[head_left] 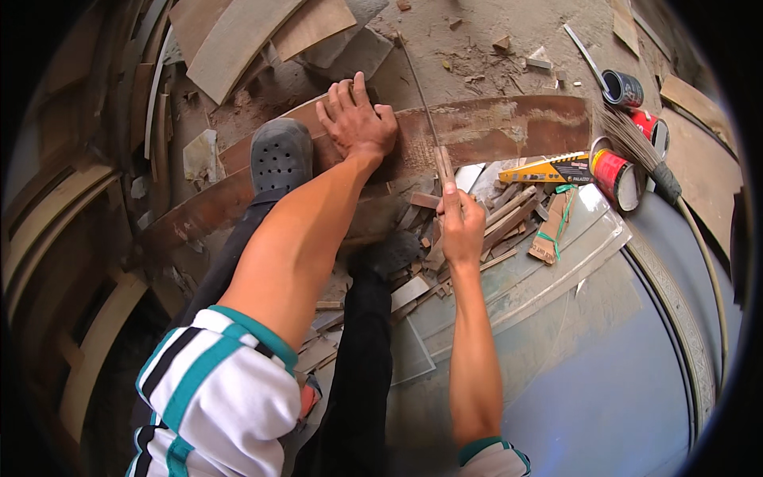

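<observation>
My left hand (358, 121) lies on a wooden board with its fingers stretched out and slightly apart. The long reddish-brown board (509, 127) runs across the view, its face scuffed and stained. My right hand (463, 226) is closed around the wooden handle of a handsaw (431, 119). Its thin blade, seen edge-on, crosses the board and reaches toward the far side, to the right of my left hand. Whether the teeth are in the wood cannot be made out. A foot in a grey clog (281, 155) rests on the board to the left of my left hand.
Wood offcuts (509, 222) lie heaped beside my right hand. Nearby are a yellow-and-black package (544, 169), paint cans (616, 179) and a brush with long bristles (636, 139). Glass sheets (556, 334) cover the near right. Planks (238, 48) lie far left; sawdust and scraps litter the ground.
</observation>
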A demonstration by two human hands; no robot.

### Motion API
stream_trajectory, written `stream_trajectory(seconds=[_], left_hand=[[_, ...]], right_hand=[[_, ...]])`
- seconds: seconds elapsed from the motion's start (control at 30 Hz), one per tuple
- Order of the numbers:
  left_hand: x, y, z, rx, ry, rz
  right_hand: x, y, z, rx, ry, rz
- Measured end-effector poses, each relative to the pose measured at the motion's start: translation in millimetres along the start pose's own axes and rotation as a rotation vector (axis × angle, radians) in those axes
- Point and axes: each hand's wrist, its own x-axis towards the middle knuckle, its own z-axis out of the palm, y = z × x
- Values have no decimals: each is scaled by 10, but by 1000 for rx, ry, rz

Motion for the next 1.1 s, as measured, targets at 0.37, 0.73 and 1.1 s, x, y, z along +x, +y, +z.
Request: stream_trajectory(seconds=[0.37, 0.73, 1.1], left_hand=[[17, -10, -56, -20, 11, -25], [83, -98, -100, -38, 9, -39], [35, 75, -59, -53, -21, -24]], right_hand=[[-699, 255, -303, -11, -32, 31], [-1743, 31, -744, -70, -36, 218], [-532, -479, -296, -128, 20, 121]])
